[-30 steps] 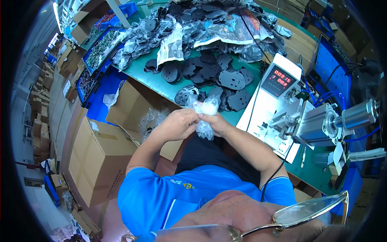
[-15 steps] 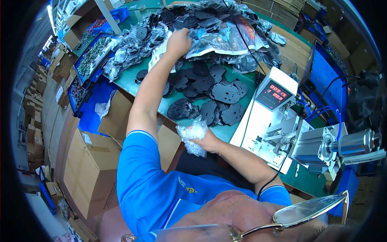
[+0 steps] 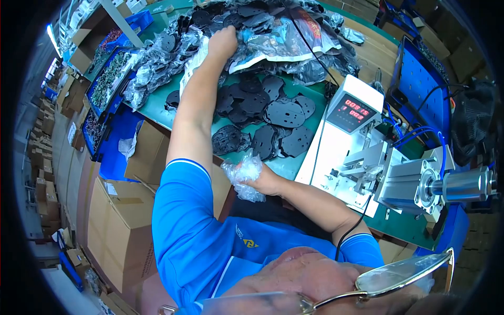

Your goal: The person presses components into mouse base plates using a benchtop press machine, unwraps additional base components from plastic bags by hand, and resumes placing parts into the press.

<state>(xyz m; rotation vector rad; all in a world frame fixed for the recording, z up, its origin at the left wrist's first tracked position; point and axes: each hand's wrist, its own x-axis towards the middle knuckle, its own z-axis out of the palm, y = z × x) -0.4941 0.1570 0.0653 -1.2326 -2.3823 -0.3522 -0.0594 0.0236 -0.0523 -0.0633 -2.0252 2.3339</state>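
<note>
My left hand (image 3: 223,43) reaches to the far side of the table, at the heap of plastic-wrapped black parts (image 3: 173,44). Its fingers are curled and closed; whatever they grip is hidden. Close to my body, my right hand (image 3: 266,180) is closed on a crumpled clear plastic bag (image 3: 244,177). Between the two hands, flat black plates with holes (image 3: 286,113) lie loose and overlapping on the green table (image 3: 157,106). A printed plastic sheet (image 3: 281,50) covers part of the heap, just right of my left hand.
On the right stands a white machine with a red digital display (image 3: 354,110) and a metal cylinder (image 3: 464,184). A black cable (image 3: 310,44) hangs across the view. Blue bins of small parts (image 3: 110,79) and an open cardboard box (image 3: 118,231) are at left.
My left hand has shifted slightly farther out over the heap, its fingers now more hidden. My right hand still grips the plastic bag near my body. The whole view has tilted a little.
</note>
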